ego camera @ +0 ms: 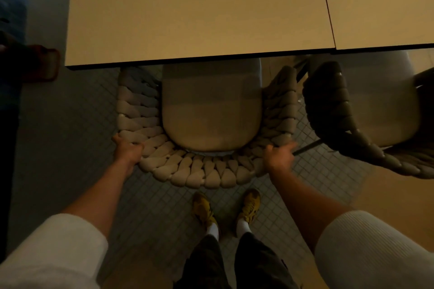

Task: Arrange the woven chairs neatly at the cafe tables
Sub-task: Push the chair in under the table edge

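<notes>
A woven chair (202, 172) with a thick braided beige backrest and a pale seat cushion (211, 112) stands straight below me, its front tucked under the edge of a cream cafe table (187, 14). My left hand (128, 151) grips the backrest's left curve. On the right curve rests my right hand (279, 156), fingers curled over the weave. A second woven chair (347, 110), darker in shadow, stands at the right, turned at an angle, partly under the neighbouring table (385, 2).
The two tabletops butt together along a thin seam. The floor is small grey tiles (77, 119). My feet in yellow shoes (225, 209) stand just behind the chair. A dark reddish object (44, 63) sits at the left edge.
</notes>
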### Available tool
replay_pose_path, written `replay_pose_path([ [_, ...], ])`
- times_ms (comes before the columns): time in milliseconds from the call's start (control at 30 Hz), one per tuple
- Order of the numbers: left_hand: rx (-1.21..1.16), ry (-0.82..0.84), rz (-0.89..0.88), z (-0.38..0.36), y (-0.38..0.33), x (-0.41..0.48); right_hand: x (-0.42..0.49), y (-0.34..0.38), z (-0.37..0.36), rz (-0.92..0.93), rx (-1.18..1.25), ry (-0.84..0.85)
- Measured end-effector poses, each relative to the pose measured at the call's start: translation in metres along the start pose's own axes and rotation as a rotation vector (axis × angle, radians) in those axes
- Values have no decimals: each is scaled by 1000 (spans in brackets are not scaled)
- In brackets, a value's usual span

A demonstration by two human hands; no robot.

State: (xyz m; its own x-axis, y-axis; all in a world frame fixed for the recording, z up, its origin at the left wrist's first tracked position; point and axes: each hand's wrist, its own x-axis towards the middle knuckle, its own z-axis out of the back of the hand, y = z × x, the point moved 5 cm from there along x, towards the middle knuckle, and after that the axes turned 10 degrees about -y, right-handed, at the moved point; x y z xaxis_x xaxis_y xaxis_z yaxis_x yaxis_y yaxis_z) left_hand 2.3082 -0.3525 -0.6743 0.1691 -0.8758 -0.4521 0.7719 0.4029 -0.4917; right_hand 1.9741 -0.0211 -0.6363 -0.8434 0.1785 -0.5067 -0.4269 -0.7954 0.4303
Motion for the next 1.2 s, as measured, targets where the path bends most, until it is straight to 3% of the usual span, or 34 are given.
replay_pose_path([
  [600, -19, 22, 41, -18, 8, -84, 65, 44, 47, 186, -127, 24],
  [733, -55, 73, 127, -16, 21, -82, 67, 42, 46, 198, -182, 50],
  [1200, -62, 138, 138, -14, 12, -83, 63, 23, 50, 159, -169, 81],
])
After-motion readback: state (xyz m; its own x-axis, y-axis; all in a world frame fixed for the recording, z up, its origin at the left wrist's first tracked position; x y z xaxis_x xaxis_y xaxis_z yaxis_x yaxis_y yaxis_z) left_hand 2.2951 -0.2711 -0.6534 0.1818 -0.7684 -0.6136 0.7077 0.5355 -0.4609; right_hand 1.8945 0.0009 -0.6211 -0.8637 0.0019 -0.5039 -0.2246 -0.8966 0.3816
